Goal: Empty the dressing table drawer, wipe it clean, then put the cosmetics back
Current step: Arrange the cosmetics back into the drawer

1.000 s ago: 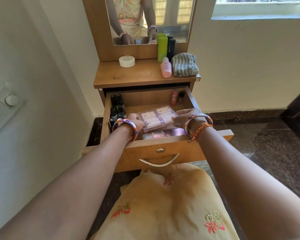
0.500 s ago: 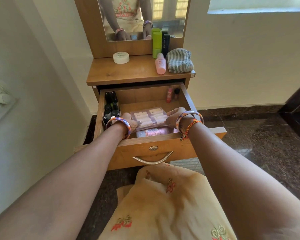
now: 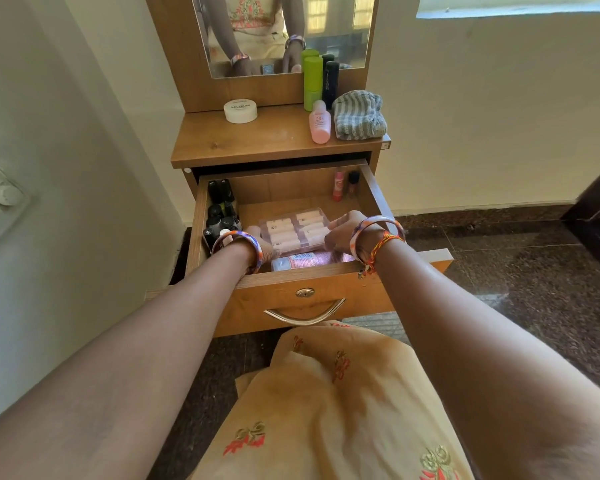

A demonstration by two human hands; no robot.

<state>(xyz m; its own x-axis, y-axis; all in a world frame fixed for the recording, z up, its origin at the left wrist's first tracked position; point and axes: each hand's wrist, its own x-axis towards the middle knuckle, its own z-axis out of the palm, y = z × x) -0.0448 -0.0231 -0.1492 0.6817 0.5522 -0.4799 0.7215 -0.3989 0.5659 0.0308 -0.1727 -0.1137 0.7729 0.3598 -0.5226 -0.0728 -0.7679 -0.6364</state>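
The wooden drawer (image 3: 305, 277) of the dressing table stands pulled out. Inside lies a clear plastic case (image 3: 293, 228) of pale tubes. My left hand (image 3: 262, 242) holds its left end and my right hand (image 3: 342, 230) grips its right end, fingers curled over the edge. In front of the case lie a small clear bottle (image 3: 293, 262) and a pink packet (image 3: 340, 257). Several black bottles (image 3: 220, 211) stand along the drawer's left wall. A red tube (image 3: 339, 185) and a dark little bottle (image 3: 353, 181) stand in the back right corner.
On the table top (image 3: 257, 143) are a white round jar (image 3: 240, 110), a pink bottle (image 3: 320, 123), a green bottle (image 3: 312, 79), a black bottle (image 3: 330, 83) and a folded striped cloth (image 3: 359, 114). A mirror (image 3: 281, 32) rises behind. Walls stand close on the left and behind.
Both hands have stayed at the ends of the plastic case in the drawer. The view has shifted slightly; my right fingers now curl further over the case's right edge.
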